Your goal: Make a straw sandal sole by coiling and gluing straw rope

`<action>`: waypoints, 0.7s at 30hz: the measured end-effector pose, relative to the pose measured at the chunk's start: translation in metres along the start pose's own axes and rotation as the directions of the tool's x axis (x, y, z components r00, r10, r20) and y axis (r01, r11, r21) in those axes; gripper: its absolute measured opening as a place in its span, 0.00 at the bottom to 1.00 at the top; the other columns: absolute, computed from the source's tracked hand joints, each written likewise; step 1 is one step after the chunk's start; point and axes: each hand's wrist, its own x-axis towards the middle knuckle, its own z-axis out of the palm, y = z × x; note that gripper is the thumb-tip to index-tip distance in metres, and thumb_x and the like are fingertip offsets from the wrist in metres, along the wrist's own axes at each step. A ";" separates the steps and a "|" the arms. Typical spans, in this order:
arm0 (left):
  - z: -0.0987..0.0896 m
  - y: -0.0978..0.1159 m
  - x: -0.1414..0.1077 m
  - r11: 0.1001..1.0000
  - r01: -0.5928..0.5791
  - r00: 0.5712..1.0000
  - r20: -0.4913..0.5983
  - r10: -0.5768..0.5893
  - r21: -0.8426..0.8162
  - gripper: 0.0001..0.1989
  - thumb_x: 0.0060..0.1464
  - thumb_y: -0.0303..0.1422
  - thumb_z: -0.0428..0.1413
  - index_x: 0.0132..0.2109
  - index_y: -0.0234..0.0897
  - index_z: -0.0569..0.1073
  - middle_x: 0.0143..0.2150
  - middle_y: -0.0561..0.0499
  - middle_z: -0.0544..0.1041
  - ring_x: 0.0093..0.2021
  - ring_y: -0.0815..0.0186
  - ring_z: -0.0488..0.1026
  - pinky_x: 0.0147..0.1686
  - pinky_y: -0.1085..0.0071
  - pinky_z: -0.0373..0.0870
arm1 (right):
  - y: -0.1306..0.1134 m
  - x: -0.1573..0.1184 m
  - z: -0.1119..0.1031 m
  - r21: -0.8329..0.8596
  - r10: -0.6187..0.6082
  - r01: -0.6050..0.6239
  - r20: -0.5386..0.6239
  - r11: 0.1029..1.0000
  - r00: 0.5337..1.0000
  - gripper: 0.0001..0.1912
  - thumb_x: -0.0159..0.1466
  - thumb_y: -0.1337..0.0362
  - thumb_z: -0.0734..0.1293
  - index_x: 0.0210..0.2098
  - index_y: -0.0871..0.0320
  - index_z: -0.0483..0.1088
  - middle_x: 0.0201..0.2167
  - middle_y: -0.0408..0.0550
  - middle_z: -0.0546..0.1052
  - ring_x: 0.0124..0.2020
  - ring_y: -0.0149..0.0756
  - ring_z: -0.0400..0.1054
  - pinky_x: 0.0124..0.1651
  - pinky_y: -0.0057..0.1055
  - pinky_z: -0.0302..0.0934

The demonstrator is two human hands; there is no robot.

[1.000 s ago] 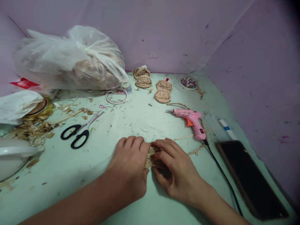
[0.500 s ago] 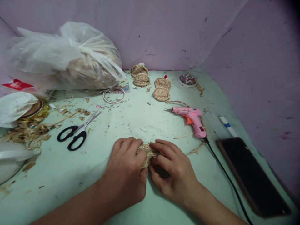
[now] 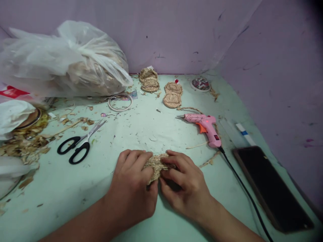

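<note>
Between my two hands is a piece of woven straw-coloured cord (image 3: pixel 156 164), with its rows running side to side. My left hand (image 3: pixel 133 181) grips its left end, fingers curled over the top and thumb below. The right end is gripped by my right hand (image 3: pixel 185 183), fingertips pressed on the surface. Much of the piece is hidden under my fingers. Beyond my hands, a pink glue gun (image 3: pixel 205 124) lies on its side, nozzle to the left. Black-handled scissors (image 3: pixel 82 144) rest partly open to the left.
Two braided cord pieces (image 3: pixel 173 95) (image 3: pixel 149 80) lie at the back beside a small dish of beads (image 3: pixel 200 84). A phone (image 3: pixel 272 188) and the glue gun's cable (image 3: pixel 244 188) are on the right. Plastic bag (image 3: pixel 98 67), tape ring (image 3: pixel 120 102) and fibre scraps (image 3: pixel 22 144) occupy the left.
The view has shifted slightly, so the things on the table appear a little further left. Slightly more of the woven piece shows between my hands, which keep their grip.
</note>
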 end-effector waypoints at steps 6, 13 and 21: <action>0.002 -0.002 0.000 1.000 -0.003 1.000 -0.027 0.002 -0.005 0.02 0.43 0.26 0.55 0.26 0.34 0.73 0.40 0.44 0.75 0.40 0.55 0.67 0.40 0.54 0.61 | -0.001 0.002 0.001 0.005 0.026 -0.026 -0.011 1.000 1.000 0.05 0.50 0.73 0.65 0.24 0.58 0.72 0.32 0.50 0.74 0.40 0.42 0.68 0.47 0.44 0.65; 0.004 -0.003 0.000 1.000 0.007 0.998 -0.065 -0.008 -0.011 0.03 0.42 0.25 0.55 0.28 0.35 0.71 0.39 0.46 0.76 0.40 0.56 0.68 0.40 0.55 0.61 | 0.000 0.002 0.002 0.010 0.049 -0.049 -0.017 0.999 0.999 0.06 0.52 0.72 0.64 0.24 0.56 0.72 0.31 0.48 0.74 0.38 0.41 0.68 0.46 0.45 0.65; 0.004 -0.004 -0.001 0.998 0.051 0.997 -0.061 -0.053 -0.045 0.06 0.41 0.25 0.56 0.30 0.35 0.69 0.38 0.47 0.76 0.41 0.56 0.68 0.42 0.55 0.59 | 0.000 0.002 0.002 0.041 0.062 -0.060 -0.029 0.997 0.998 0.06 0.49 0.74 0.66 0.24 0.58 0.72 0.32 0.49 0.74 0.40 0.41 0.68 0.47 0.43 0.64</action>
